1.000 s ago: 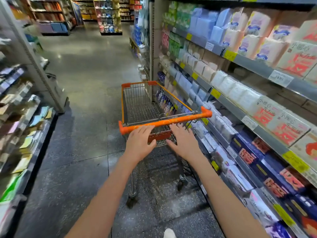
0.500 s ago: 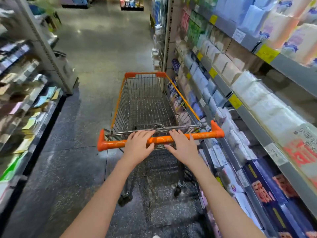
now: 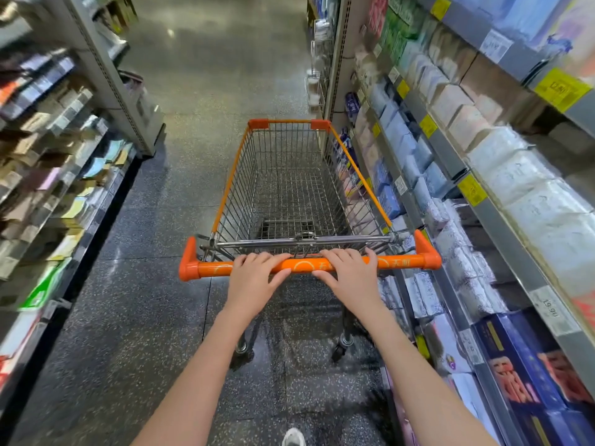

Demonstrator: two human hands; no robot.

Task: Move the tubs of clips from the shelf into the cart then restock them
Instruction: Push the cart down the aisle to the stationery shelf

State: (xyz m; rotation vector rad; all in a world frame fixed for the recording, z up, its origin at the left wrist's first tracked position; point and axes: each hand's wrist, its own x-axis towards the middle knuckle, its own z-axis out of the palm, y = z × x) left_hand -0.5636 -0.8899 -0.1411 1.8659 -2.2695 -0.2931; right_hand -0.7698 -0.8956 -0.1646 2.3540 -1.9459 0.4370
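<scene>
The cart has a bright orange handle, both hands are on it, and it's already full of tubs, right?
Not quite. The head view shows the cart has nothing in its wire basket. The rest is right: the handle is bright orange, and the left hand and right hand both rest on it.

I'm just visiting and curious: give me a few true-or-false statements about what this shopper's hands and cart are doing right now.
1. Both hands rest on the cart's orange handle. True: the left hand and right hand lie on it, fingers over the bar.
2. The cart basket holds several tubs. False: only bare wire mesh shows inside.
3. The cart stands close to the shelves on the person's right. True.
4. The right hand is lifting a package off a shelf. False: it is on the handle.
</scene>
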